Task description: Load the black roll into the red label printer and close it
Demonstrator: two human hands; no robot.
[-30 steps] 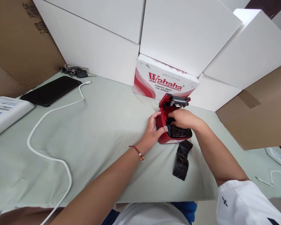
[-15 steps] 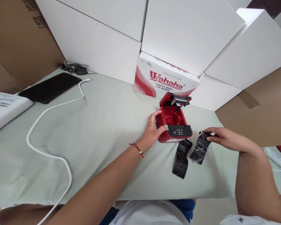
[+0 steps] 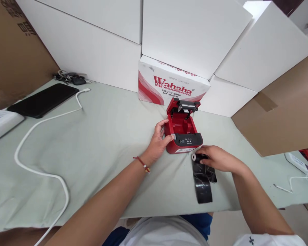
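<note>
A small red label printer (image 3: 171, 147) stands on the cloth-covered table with its lid raised; its red inner bay shows no roll. My left hand (image 3: 156, 145) grips the printer's left side, thumb on the front corner by the black button panel. Just to the right of the printer's front, my right hand (image 3: 218, 159) holds a small roll of black labels (image 3: 200, 158) with a pale core, fingers over its top. A glossy black label strip (image 3: 204, 191) extends below the roll towards me. More black strip shows partly under the hand, and which piece it belongs to I cannot tell.
Behind the printer stands a Wahaha water carton (image 3: 171, 85) against white boxes (image 3: 179, 34). At the left lie a black phone (image 3: 45, 99), keys (image 3: 72, 78), a white cable (image 3: 41, 172) and a white box (image 3: 5, 124). Brown cardboard (image 3: 279, 112) borders the right.
My right hand has carried the label roll left, close to the printer's front right corner, over the other black strip. My left hand keeps its hold on the printer. The view has shifted slightly right.
</note>
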